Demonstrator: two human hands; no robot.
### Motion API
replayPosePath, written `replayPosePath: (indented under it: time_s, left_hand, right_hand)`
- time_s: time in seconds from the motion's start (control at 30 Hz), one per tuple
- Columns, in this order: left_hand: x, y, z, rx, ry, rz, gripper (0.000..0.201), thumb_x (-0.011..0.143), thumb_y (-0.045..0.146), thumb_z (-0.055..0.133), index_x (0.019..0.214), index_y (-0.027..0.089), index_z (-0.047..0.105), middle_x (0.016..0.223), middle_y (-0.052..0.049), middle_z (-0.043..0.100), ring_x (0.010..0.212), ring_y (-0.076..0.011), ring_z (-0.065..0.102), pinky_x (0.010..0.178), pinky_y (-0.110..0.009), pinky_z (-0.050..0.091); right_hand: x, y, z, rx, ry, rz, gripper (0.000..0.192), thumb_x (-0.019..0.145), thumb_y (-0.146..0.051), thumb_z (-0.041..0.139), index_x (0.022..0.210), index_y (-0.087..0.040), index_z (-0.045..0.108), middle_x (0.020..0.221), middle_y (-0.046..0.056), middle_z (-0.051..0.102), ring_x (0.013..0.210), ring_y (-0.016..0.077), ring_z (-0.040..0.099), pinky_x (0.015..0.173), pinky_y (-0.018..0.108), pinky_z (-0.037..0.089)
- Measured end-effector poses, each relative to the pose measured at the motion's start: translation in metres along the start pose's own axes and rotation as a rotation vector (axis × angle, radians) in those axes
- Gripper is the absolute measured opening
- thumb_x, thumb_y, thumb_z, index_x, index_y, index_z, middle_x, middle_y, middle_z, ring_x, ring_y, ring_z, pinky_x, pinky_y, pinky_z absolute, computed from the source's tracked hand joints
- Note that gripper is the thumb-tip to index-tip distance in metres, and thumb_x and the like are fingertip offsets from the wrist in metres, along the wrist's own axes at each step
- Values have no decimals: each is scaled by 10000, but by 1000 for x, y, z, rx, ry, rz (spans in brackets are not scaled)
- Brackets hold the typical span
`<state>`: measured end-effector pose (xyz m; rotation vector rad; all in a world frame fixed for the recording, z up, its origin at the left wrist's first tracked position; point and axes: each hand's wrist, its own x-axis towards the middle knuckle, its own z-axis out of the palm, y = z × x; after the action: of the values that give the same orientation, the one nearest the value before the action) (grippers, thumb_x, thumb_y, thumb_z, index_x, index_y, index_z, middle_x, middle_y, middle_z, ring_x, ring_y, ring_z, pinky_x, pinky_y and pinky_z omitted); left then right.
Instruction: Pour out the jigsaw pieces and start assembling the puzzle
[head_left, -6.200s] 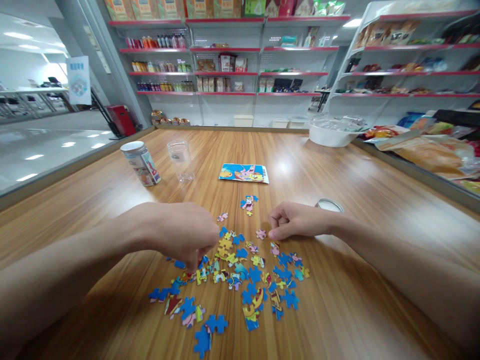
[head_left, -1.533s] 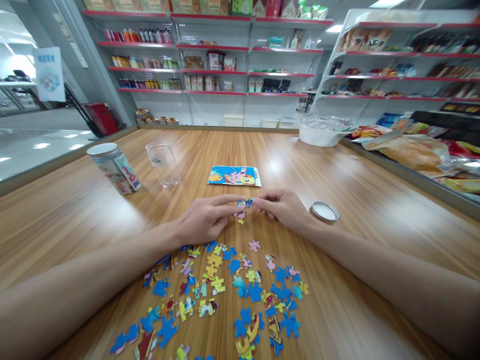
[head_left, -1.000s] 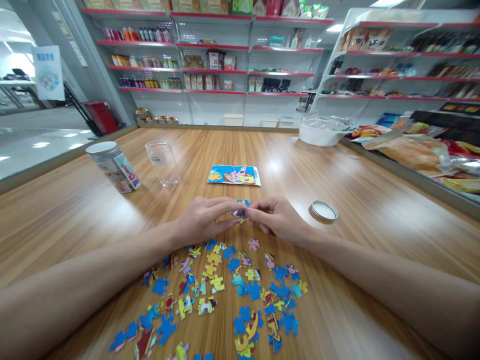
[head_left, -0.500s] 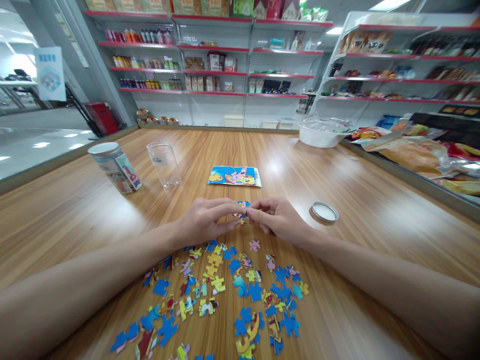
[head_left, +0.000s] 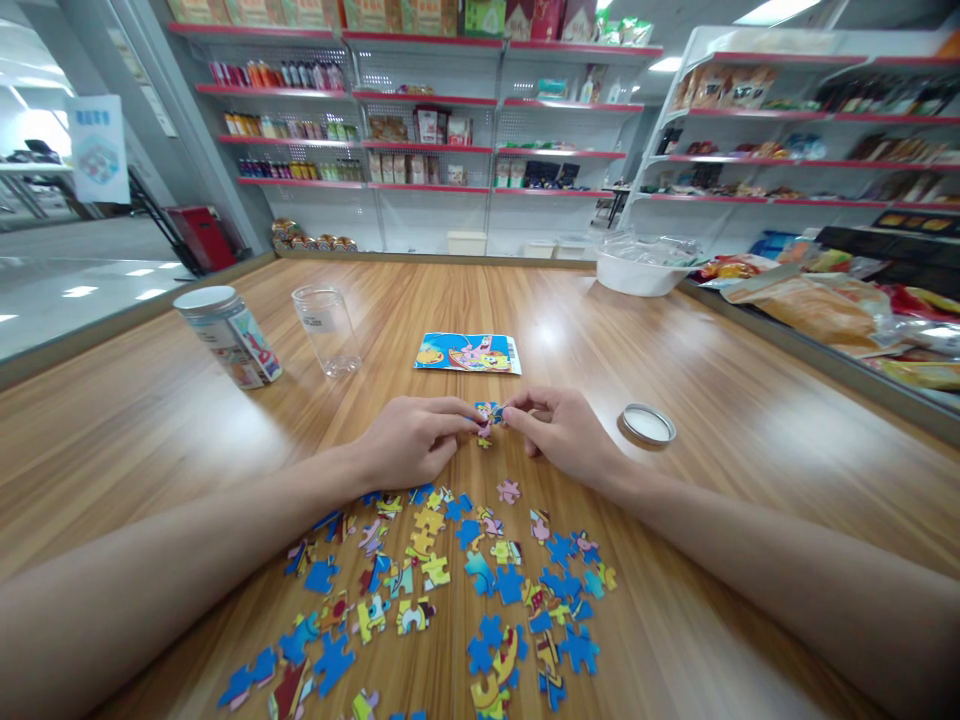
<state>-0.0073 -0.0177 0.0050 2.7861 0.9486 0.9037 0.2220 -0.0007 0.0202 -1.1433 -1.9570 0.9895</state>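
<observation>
Small joined puzzle cluster [head_left: 487, 415]: blue/pink/yellow pieces, lying on the bench between the fingertips of both hands, pinched from either side. Loose puzzle pieces [head_left: 450, 580] scattered flat nearer the body, mostly blue and yellow, printed side up.

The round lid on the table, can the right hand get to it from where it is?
Probably yes. The lid lies just to the right of the right hand, with only bare table between them. But that hand is pinching small puzzle pieces together with the left hand.
</observation>
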Motion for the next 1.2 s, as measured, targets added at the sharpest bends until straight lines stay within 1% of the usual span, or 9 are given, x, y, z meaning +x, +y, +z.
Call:
replayPosePath:
  time_s: [0.2, 0.4, 0.5, 0.57, 0.63, 0.73, 0.9, 1.1, 1.2]
  left_hand:
    - [1, 1, -1, -34, -22, -11, 380, 820, 51, 470, 1068, 190, 721, 1155, -49, 719, 1016, -172, 698, 894, -338, 594]
    - [1, 1, 0, -40, -17, -19, 382, 813, 38, 479, 1066, 193, 720, 1153, -53, 717, 1015, -168, 693, 887, -338, 595]
    - [2, 1, 0, -65, -5, -17, 376, 812, 30, 477, 1051, 192, 717, 1140, -56, 720, 1016, -165, 692, 895, -342, 593]
    - [2, 1, 0, -79, -7, -16, 376, 807, 26, 475, 1049, 188, 714, 1137, -58, 721, 1014, -168, 694, 894, -347, 593]
    - [2, 0, -1, -89, -17, -14, 381, 800, 23, 470, 1048, 184, 711, 1138, -59, 721, 1007, -171, 696, 886, -348, 594]
    - [2, 0, -2, -95, -29, -9, 389, 790, 21, 463, 1047, 181, 707, 1138, -59, 721, 996, -172, 698, 876, -346, 594]
    - [1, 0, -1, -80, -30, -11, 388, 782, 21, 456, 1042, 173, 700, 1142, -59, 718, 983, -179, 701, 865, -351, 594]
    - [1, 0, -2, -60, -43, -19, 392, 761, 15, 450, 1027, 172, 692, 1110, -59, 722, 963, -187, 704, 833, -352, 595]
    - [1, 0, -2, -66, -40, -14, 405, 761, 13, 451, 1046, 181, 686, 1128, -56, 718, 1000, -185, 697, 860, -357, 593]
  right_hand:
    - [0, -1, 0, 3, -17, 68, 236, 846, -353, 612, 877, -130, 683, 545, -4, 613, 420, 87, 549, 421, 191, 411]
    - [0, 0, -1, -21, 17, 33, 242, 860, -328, 593, 933, -132, 715, 503, -19, 570, 418, 96, 516, 427, 218, 383]
    - [0, 1, -1, -48, 10, -5, 247, 878, -300, 574, 956, -135, 740, 497, -16, 558, 441, 104, 501, 456, 238, 380]
    - [1, 2, -1, -61, -10, -54, 243, 887, -291, 575, 965, -139, 749, 524, -5, 574, 482, 112, 512, 478, 243, 383]
    - [2, 4, -1, -53, -38, -97, 244, 893, -293, 585, 1005, -141, 739, 595, 11, 618, 531, 115, 532, 498, 242, 389]
    - [2, 6, -1, -30, -57, -120, 256, 885, -301, 617, 1054, -130, 706, 695, 29, 661, 583, 116, 552, 525, 241, 406]
    - [1, 5, 0, -60, -73, -144, 221, 912, -292, 592, 997, -143, 732, 696, 27, 654, 617, 119, 563, 548, 242, 421]
    - [-2, 3, 2, 92, -188, -179, 252, 883, -272, 627, 1089, -143, 692, 830, 49, 701, 689, 127, 625, 603, 250, 491]
    - [-2, 4, 2, 137, -210, -168, 254, 898, -262, 596, 1098, -126, 675, 839, 66, 711, 719, 138, 660, 667, 272, 526]
